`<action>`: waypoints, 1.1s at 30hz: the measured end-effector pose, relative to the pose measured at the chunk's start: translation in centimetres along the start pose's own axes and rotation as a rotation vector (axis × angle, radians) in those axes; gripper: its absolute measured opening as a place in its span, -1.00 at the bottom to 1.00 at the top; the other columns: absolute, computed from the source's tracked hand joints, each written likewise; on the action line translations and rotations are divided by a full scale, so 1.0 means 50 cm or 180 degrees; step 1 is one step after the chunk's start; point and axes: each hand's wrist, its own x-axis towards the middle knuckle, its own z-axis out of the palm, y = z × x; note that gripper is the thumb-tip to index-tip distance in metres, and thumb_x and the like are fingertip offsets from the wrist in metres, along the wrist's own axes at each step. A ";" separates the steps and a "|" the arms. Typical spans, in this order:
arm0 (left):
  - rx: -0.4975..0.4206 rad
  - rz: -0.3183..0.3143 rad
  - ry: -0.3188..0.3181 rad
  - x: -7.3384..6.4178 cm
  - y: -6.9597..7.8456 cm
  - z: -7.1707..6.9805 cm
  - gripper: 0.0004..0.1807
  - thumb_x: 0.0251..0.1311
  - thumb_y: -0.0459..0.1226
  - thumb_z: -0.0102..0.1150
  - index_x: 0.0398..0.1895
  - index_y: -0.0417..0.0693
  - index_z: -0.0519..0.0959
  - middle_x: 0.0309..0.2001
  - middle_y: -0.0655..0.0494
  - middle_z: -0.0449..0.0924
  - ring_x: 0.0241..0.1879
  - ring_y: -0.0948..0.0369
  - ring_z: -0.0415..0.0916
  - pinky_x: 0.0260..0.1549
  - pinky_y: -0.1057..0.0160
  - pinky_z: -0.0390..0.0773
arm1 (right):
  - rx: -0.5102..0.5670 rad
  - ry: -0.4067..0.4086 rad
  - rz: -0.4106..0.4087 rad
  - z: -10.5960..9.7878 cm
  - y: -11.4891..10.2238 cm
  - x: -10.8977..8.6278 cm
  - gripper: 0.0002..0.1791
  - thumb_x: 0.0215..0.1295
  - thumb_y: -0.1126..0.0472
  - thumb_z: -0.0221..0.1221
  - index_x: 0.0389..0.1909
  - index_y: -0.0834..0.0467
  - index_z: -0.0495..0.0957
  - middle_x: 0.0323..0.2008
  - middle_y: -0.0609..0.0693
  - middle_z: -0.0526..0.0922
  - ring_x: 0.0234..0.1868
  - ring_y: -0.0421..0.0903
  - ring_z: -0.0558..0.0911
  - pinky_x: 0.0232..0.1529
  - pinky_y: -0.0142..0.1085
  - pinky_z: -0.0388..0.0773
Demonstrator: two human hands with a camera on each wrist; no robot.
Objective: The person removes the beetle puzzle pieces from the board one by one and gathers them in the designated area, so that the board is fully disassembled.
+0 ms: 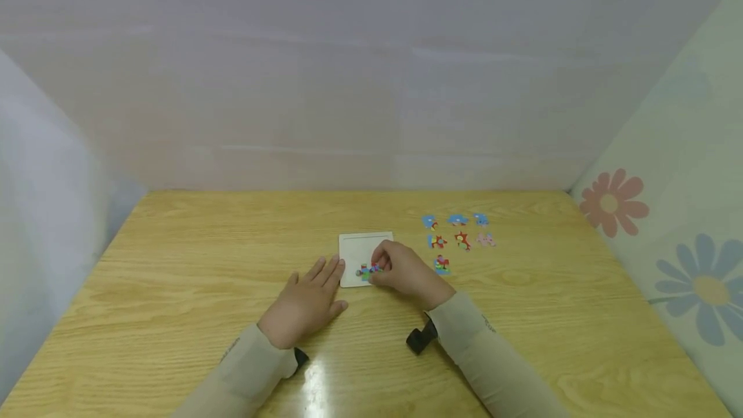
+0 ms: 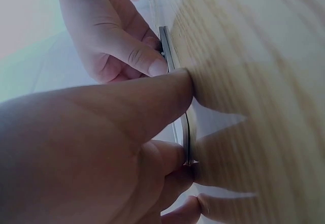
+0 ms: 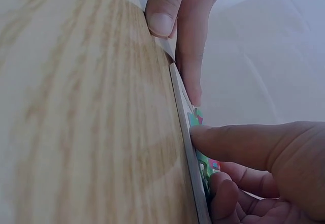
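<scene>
A square white puzzle tray (image 1: 354, 247) lies flat on the table, with a colourful puzzle piece (image 1: 364, 273) at its lower part. My left hand (image 1: 304, 305) lies palm down, its fairly straight fingertips touching the tray's left edge. Over the tray's lower right, my right hand (image 1: 409, 269) pinches another small colourful puzzle piece (image 1: 375, 268) between thumb and fingers. In the right wrist view, the right thumb (image 3: 228, 141) presses down beside the bright printed pieces (image 3: 204, 165); the fingers partly hide them.
Several loose puzzle pieces lie right of the tray in rough rows, among them a blue piece (image 1: 457, 219), a red piece (image 1: 462, 240), a pink piece (image 1: 486, 239) and a red-and-green piece (image 1: 442, 264). The wooden table (image 1: 203, 263) meets a pale wall behind.
</scene>
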 end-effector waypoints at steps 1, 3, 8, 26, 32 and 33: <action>0.0001 -0.0003 -0.0002 0.000 0.000 0.001 -0.20 0.50 0.03 0.02 0.61 -0.17 0.05 0.61 -0.06 -0.05 0.58 -0.09 -0.09 0.37 -0.41 0.08 | 0.0001 0.0004 -0.0008 0.000 -0.001 -0.001 -0.73 0.25 0.29 0.39 -0.12 0.17 0.52 -0.26 0.00 0.51 -0.25 -0.11 0.46 -0.18 -0.26 0.47; 0.0006 -0.0004 0.0010 0.000 -0.001 0.003 -0.20 0.50 0.03 0.02 0.61 -0.17 0.05 0.61 -0.06 -0.05 0.58 -0.09 -0.08 0.36 -0.41 0.08 | 0.0003 0.0023 -0.0017 0.000 -0.003 -0.002 -0.73 0.25 0.29 0.39 -0.13 0.17 0.51 -0.25 0.00 0.50 -0.24 -0.10 0.46 -0.18 -0.25 0.47; -0.0030 -0.0004 0.0024 -0.001 -0.001 -0.001 -0.20 0.50 0.02 0.04 0.61 -0.18 0.06 0.61 -0.08 -0.03 0.57 -0.10 -0.06 0.36 -0.42 0.08 | -0.0057 0.0069 -0.0032 0.001 -0.008 -0.003 -0.73 0.23 0.29 0.41 -0.17 0.15 0.51 -0.28 0.00 0.51 -0.28 -0.12 0.46 -0.20 -0.27 0.47; 0.0016 0.0056 0.0113 0.005 -0.010 0.011 -0.19 0.50 0.04 0.03 0.61 -0.19 0.05 0.61 -0.09 -0.01 0.57 -0.10 -0.05 0.36 -0.42 0.09 | 0.0239 0.0198 0.0033 -0.011 -0.007 -0.004 -0.94 0.46 0.26 0.20 -0.24 0.15 0.61 -0.36 -0.04 0.60 -0.37 -0.13 0.52 -0.32 -0.29 0.51; -0.0017 -0.0014 0.0006 0.005 -0.006 0.005 -0.18 0.49 0.04 0.04 0.62 -0.17 0.04 0.61 -0.08 -0.04 0.58 -0.10 -0.08 0.37 -0.42 0.04 | 0.0376 0.0202 0.0007 -0.017 -0.001 0.000 -0.95 0.44 0.26 0.22 -0.22 0.17 0.62 -0.36 -0.03 0.62 -0.42 -0.16 0.53 -0.38 -0.34 0.52; -0.0015 -0.0021 0.0001 0.005 -0.006 0.005 -0.18 0.49 0.04 0.04 0.62 -0.17 0.04 0.61 -0.08 -0.04 0.58 -0.10 -0.08 0.37 -0.42 0.05 | 0.0402 0.0203 0.0003 -0.020 -0.001 0.000 -0.95 0.44 0.27 0.22 -0.22 0.17 0.62 -0.36 -0.02 0.62 -0.45 -0.15 0.52 -0.41 -0.34 0.52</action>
